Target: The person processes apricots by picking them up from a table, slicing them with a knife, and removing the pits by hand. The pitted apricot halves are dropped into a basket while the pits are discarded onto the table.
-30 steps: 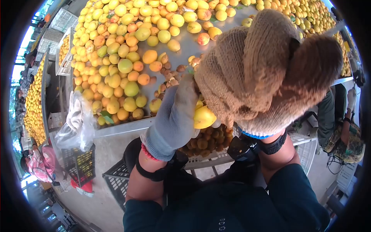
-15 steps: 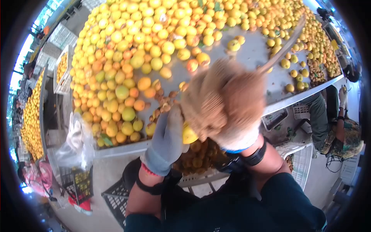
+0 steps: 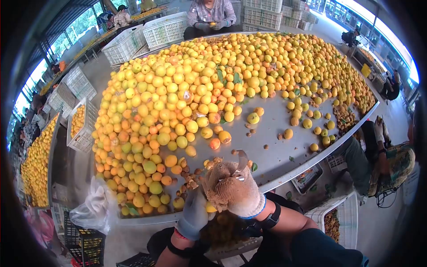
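My left hand, in a grey-white glove, is closed around a yellow apricot at the near edge of the metal table. Right beside it, my right hand, in a brown-stained knit glove, grips a knife; its curved blade sticks up past the fingers. The knife's handle is hidden in the glove. Brown fruit scraps lie just beyond my left hand. A large heap of yellow-orange apricots covers much of the table.
A plastic bag hangs at the table's left corner. White crates stand at the back, and a white crate holding brown scraps is at lower right. One person sits across the table; another person's camouflage-covered part is at right.
The view has tilted up, showing the far side of the table. My right hand has come down from its raised position, and the blade now stands close above the glove. My left hand still holds the apricot.
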`<state>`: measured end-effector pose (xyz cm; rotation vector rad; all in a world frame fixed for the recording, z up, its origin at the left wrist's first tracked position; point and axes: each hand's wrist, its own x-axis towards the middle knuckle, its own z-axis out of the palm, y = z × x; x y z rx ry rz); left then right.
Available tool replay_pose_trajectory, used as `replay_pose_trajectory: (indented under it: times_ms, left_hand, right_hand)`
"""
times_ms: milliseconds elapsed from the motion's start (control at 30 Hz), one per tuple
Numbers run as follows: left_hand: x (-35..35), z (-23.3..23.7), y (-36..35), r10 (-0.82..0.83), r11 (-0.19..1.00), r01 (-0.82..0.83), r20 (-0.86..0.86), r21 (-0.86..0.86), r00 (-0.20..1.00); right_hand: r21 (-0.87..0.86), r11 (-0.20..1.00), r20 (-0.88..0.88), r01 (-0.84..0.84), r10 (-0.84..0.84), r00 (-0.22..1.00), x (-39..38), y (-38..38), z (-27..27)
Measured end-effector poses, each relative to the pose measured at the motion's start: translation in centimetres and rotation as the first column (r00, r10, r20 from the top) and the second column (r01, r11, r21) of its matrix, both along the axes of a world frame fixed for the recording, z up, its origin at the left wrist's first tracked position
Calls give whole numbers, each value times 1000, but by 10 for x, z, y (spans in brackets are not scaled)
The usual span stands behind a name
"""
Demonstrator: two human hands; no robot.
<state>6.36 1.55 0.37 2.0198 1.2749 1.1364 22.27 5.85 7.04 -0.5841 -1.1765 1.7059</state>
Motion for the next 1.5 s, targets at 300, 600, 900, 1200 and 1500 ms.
replay_pose_trajectory:
  times_ms: [300, 600, 900, 1200, 1500]
  left_hand:
    - [1, 17, 4, -179, 973, 213, 279, -94, 943]
    - [8, 4, 11, 78, 996, -76, 38, -39, 996]
    - [14, 15, 7, 212, 787, 262, 644, -559, 735]
    - [15, 18, -6, 71, 963, 34, 373, -266, 925]
    - [24, -5, -15, 213, 972, -166, 332, -165, 919]
  right_hand:
    - [260, 966, 34, -6, -3, 999, 0, -1, 6]
    - [23, 995, -357, 92, -78, 931, -12, 7, -3]
    - [-98, 994, -576, 47, -95, 812, 0, 22, 5]
    - [54, 998, -637, -11, 43, 770, -4, 14, 4]
    - [37, 999, -636, -40, 54, 770, -1, 16, -20]
